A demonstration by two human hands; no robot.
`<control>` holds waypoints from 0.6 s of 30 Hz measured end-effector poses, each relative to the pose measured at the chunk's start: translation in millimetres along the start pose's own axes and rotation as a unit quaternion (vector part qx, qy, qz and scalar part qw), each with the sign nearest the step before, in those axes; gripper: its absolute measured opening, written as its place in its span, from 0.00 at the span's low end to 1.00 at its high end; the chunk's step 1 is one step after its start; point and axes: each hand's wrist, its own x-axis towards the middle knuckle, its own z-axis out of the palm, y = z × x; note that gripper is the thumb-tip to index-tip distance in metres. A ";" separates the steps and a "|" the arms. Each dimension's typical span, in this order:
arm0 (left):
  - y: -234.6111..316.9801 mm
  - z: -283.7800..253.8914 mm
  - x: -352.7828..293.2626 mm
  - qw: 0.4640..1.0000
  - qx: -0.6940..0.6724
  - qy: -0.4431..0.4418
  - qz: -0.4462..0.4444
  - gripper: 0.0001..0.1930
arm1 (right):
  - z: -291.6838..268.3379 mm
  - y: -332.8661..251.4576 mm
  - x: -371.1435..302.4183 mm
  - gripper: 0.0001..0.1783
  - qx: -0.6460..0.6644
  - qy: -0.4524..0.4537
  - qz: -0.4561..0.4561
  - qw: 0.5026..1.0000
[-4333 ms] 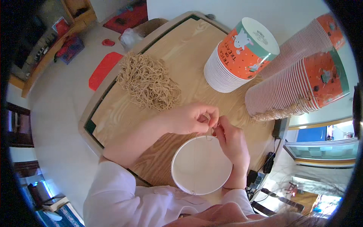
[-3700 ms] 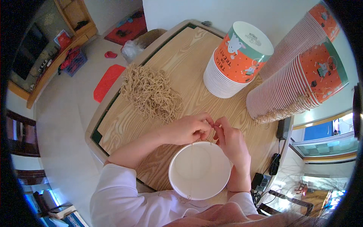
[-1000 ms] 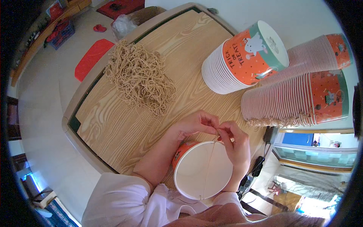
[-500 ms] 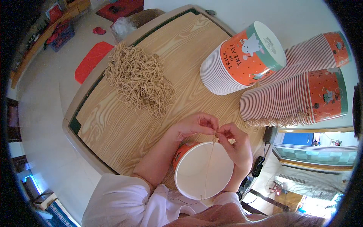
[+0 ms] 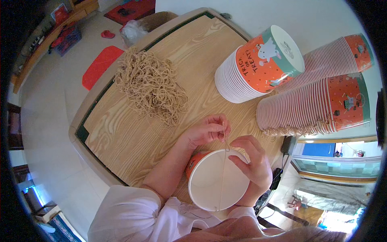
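An orange paper bucket (image 5: 203, 181) with a white inside stands at the table's near edge, its mouth facing me. A thin tan string (image 5: 223, 177) runs across that mouth from the far rim to the near rim. Just beyond the far rim, my left hand (image 5: 209, 130) pinches the string's loose end and holds it up. My right hand (image 5: 256, 166) is at the bucket's right side, thumb and forefinger apart around the small loop at the rim. Whether its fingertips touch the string is hard to make out.
A tangled heap of tan strings (image 5: 151, 86) lies on the wooden table (image 5: 115, 135). Toward the right stand one upside-down bucket stack (image 5: 258, 64) and two lying stacks, the nearer (image 5: 296, 107) with string ends along its lower side. A black power adapter (image 5: 276, 177) sits by the right edge.
My hands have moved apart at the rim. The left lifted slightly away with the string end, while the right opened its pinch and drew back toward me.
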 end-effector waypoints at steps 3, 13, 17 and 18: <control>4.2 4.0 -1.3 1.000 -0.004 0.021 -0.004 0.08 | 3.3 0.4 1.2 0.21 -0.006 0.000 -0.015 1.000; 5.1 11.2 0.0 0.991 0.105 -0.078 -0.037 0.14 | 9.1 -0.3 6.6 0.11 0.038 0.031 -0.039 0.998; 11.3 20.5 0.0 0.990 0.093 -0.092 -0.061 0.17 | 6.9 0.8 2.3 0.11 0.006 0.103 -0.004 0.995; 10.4 18.1 -0.2 0.990 0.094 -0.091 -0.061 0.17 | 8.1 1.4 2.3 0.11 0.007 0.103 -0.005 0.995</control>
